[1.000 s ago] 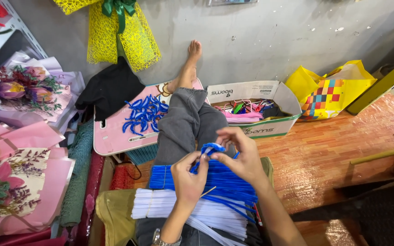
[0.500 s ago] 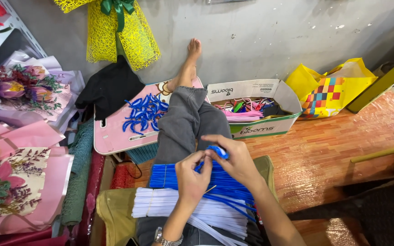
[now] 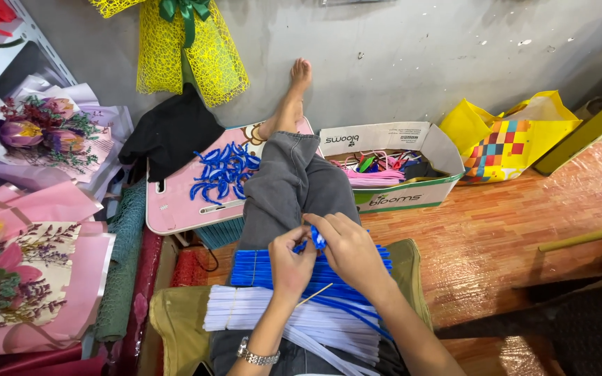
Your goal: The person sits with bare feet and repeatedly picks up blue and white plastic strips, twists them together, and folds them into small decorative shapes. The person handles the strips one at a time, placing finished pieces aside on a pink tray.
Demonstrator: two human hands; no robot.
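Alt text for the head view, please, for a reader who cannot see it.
Seated on the floor, a person's left hand and right hand together pinch a blue pipe cleaner above blue and white pipe cleaners laid across the lap. Ahead, bent blue pieces lie on a pink tray, beside a cardboard box.

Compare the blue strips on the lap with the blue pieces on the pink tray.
The blue strips are long and straight; the blue pieces are short and curved. The strips lie side by side in a neat layer across the lap, next to white strips; the pieces sit in a loose, scattered heap on the pink tray. The strips are right under both hands; the pieces lie apart, untouched. Both are the same bright blue.
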